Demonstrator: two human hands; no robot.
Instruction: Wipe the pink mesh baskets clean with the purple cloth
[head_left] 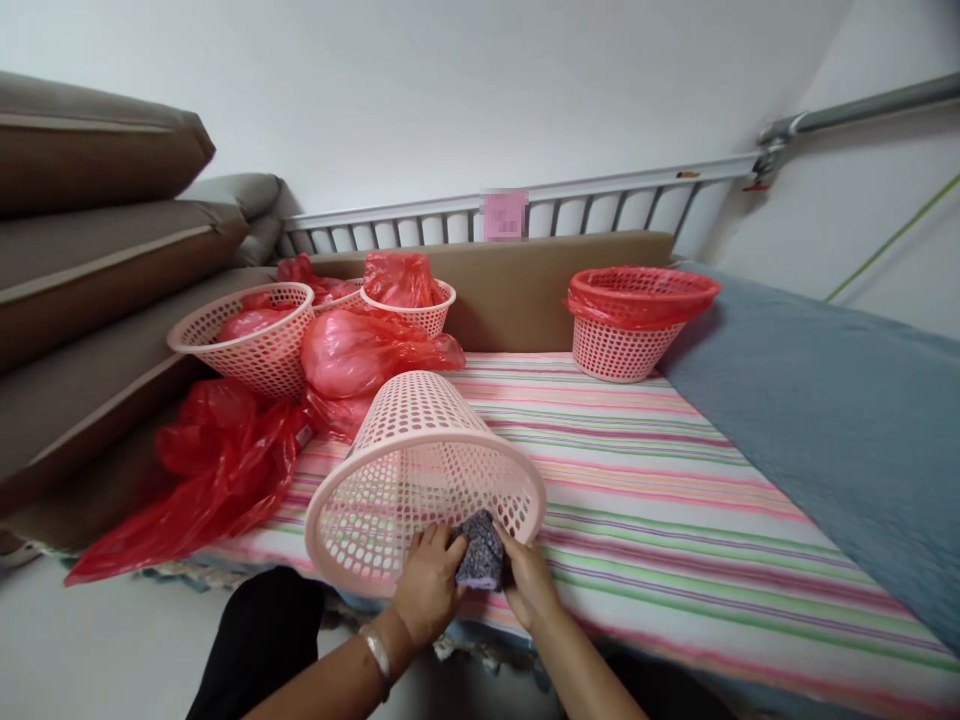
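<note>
A pale pink perforated plastic basket lies tipped on its side, its mouth facing me. At the lower right of its rim, both my hands meet around a small dark grey speckled cloth with a lilac edge. My left hand, a silver bangle on its wrist, is closed at the cloth's left side, knuckles against the basket's rim. From the right, my right hand pinches the cloth, with the thumb side nearest the rim. Some fingertips of both hands are hidden behind the cloth.
Striped bedding lies beneath. At left are a basket, red plastic bags and stacked cushions. A red-lined basket stands at back right beside a blue cover. A radiator runs along the wall.
</note>
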